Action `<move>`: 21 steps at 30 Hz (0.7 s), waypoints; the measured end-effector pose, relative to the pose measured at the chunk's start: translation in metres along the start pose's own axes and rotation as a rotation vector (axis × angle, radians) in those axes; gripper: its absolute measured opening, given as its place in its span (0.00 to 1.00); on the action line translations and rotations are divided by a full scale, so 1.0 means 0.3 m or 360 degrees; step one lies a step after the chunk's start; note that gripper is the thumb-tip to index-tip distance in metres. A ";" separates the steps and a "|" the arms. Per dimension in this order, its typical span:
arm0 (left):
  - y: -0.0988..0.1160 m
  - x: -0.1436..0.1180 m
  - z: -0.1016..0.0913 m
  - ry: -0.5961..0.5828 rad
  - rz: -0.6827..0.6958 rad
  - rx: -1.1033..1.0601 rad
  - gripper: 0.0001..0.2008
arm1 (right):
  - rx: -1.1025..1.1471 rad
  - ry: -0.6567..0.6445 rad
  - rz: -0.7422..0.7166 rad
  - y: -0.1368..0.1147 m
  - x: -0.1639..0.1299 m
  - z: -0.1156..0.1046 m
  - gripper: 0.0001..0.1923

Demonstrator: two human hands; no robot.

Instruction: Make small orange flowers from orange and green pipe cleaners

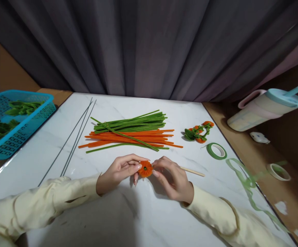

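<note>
My left hand [119, 171] and right hand [171, 178] meet low over the marble table [128, 219], both pinching a small orange pipe-cleaner flower [145, 168] between their fingertips. A wooden stick [192, 171] pokes out from behind my right hand and lies on the table. Farther off, a pile of orange and green pipe cleaners [131, 133] lies spread across the middle, thin wires [74, 140] to its left, finished flowers [199, 132] and a green tape roll [216, 151] to its right. A blue basket [23, 128] sits at the far left edge, and a lidded jug [267, 108] stands beyond the table at right.
</note>
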State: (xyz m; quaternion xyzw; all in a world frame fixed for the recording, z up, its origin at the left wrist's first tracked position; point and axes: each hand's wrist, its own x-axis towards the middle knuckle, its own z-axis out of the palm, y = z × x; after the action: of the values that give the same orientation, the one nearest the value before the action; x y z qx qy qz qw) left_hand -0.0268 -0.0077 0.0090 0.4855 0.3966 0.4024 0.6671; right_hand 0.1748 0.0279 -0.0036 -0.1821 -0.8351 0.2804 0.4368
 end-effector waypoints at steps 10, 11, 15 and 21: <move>-0.011 -0.003 -0.004 0.0039 -0.0037 -0.0040 0.17 | -0.0034 0.0028 0.0100 0.009 0.013 -0.001 0.14; -0.010 -0.003 -0.004 0.0033 -0.0050 -0.0037 0.17 | -0.0048 0.0009 0.0099 0.009 0.015 0.000 0.15; -0.019 0.000 -0.007 -0.0021 -0.0093 -0.0051 0.18 | -0.0069 -0.0084 0.0071 0.006 0.019 0.004 0.15; -0.015 0.006 -0.003 -0.0055 -0.0126 -0.0050 0.21 | -0.0084 -0.0083 0.0044 0.006 0.011 0.006 0.14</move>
State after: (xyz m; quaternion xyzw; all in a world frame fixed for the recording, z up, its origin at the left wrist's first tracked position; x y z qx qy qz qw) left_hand -0.0265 -0.0068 0.0043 0.4656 0.3976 0.3735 0.6968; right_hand 0.1716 0.0305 -0.0037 -0.1977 -0.8506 0.2690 0.4061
